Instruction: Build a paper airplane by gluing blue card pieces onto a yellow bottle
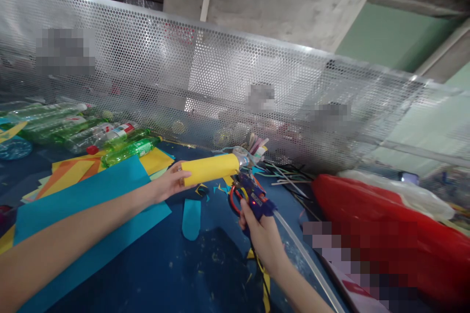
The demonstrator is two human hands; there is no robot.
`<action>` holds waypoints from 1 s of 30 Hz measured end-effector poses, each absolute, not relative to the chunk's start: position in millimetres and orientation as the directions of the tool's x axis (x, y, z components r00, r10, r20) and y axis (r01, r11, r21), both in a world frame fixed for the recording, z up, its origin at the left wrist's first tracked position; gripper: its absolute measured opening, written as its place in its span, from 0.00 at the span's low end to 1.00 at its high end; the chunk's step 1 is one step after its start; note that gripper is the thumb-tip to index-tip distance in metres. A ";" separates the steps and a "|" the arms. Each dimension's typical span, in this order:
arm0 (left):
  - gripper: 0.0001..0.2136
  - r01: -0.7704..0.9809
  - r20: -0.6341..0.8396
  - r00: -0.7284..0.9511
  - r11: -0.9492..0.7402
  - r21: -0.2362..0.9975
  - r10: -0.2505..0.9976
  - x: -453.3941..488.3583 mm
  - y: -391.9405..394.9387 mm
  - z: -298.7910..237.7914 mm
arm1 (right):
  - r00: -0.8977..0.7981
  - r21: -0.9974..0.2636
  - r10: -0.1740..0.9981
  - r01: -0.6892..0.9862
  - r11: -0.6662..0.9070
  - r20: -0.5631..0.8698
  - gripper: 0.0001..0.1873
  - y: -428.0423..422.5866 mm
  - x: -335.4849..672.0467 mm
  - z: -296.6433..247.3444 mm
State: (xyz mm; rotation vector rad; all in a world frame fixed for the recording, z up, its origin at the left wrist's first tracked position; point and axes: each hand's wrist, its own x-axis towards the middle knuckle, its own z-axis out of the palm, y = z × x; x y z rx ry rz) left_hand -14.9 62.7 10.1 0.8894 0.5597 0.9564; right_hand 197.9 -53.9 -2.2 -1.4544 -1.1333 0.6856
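Note:
My left hand [171,182] is closed around the base end of a plastic bottle wrapped in yellow paper [211,168], which lies sideways in the air with its clear neck toward the right. In my right hand [260,232] is a dark blue hot glue gun [256,196] with a small red light, its nozzle pointing up near the bottle's neck end. A clear glue stick [308,257] trails from its back. Red-handled scissors [235,198] lie just behind the gun. Below the bottle, a cut blue paper strip [191,220] with a rounded end rests on the table.
Large blue sheets [110,225] and yellow and orange paper [69,176] cover the left side. Several green and clear bottles [128,149] lie behind them. A perforated metal screen [220,68] runs along the back. On the right is a red bag [367,210].

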 end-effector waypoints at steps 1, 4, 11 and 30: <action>0.15 -0.453 -0.034 0.481 0.282 0.846 0.876 -14.8 62.3 10.9 | 0.363 -0.957 0.915 0.281 0.074 0.177 0.20 -55.2 195.5 -0.8; 0.15 -0.451 -0.036 0.480 0.282 0.847 0.877 -14.0 61.4 12.3 | 0.344 -0.948 0.921 0.311 0.072 0.182 0.20 -58.2 189.4 2.0; 0.16 -0.465 -0.050 0.462 0.290 0.837 0.886 -13.5 61.7 10.6 | 0.351 -0.941 0.918 0.334 0.063 0.186 0.20 -54.4 196.4 -0.3; 0.16 -0.464 -0.089 0.429 0.304 0.832 0.899 -13.6 63.0 11.7 | 0.406 -0.996 0.909 0.045 0.079 0.091 0.20 -53.7 192.0 14.1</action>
